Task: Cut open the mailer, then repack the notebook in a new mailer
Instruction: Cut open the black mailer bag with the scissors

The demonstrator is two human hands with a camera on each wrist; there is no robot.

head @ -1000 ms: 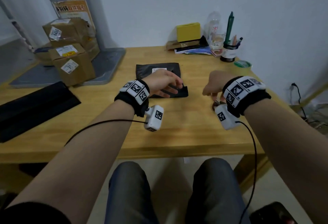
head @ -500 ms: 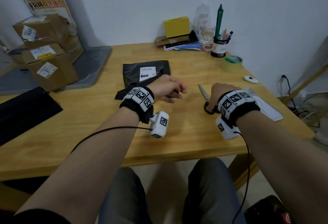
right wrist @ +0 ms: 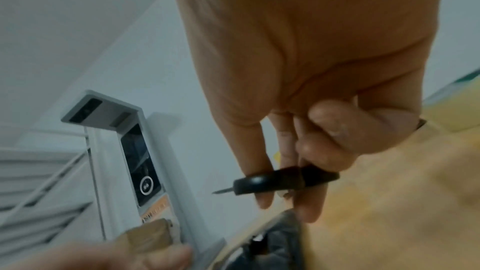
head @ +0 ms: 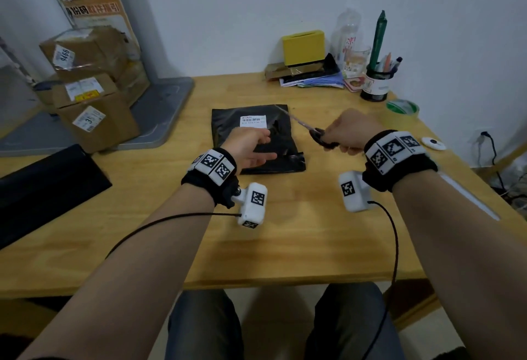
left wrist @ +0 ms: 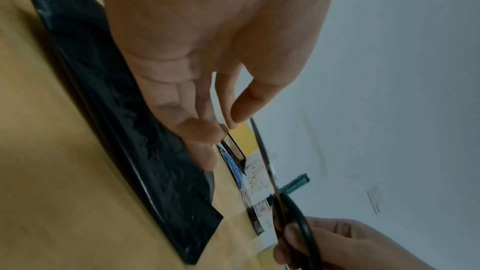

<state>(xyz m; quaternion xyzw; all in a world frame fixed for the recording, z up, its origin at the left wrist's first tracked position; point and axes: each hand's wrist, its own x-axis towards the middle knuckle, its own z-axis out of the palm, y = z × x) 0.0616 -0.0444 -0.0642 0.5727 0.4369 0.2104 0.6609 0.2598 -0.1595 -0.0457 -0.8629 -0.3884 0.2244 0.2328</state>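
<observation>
A black mailer (head: 258, 142) with a white label (head: 253, 120) lies flat in the middle of the wooden table (head: 285, 245). My left hand (head: 252, 147) hovers over the mailer's near left part with its fingers straight; the left wrist view shows the hand (left wrist: 207, 65) just above the black plastic (left wrist: 116, 120). My right hand (head: 350, 131) grips black-handled scissors (head: 320, 138) to the right of the mailer. Their blades point up and left over its far right corner. In the right wrist view my fingers pass through the scissors' handle loops (right wrist: 283, 180).
A flat black stack (head: 42, 188) lies at the table's left edge, and a white flat sheet (head: 470, 197) lies under my right forearm. Cardboard boxes (head: 91, 97) stand on a grey base (head: 159, 111) at the back left. A yellow box (head: 303, 47), pen cup (head: 376, 85) and green tape roll (head: 402, 107) line the back.
My right hand has lifted the scissors off the table and swung their blades toward the mailer. My left hand has straightened its fingers over the mailer.
</observation>
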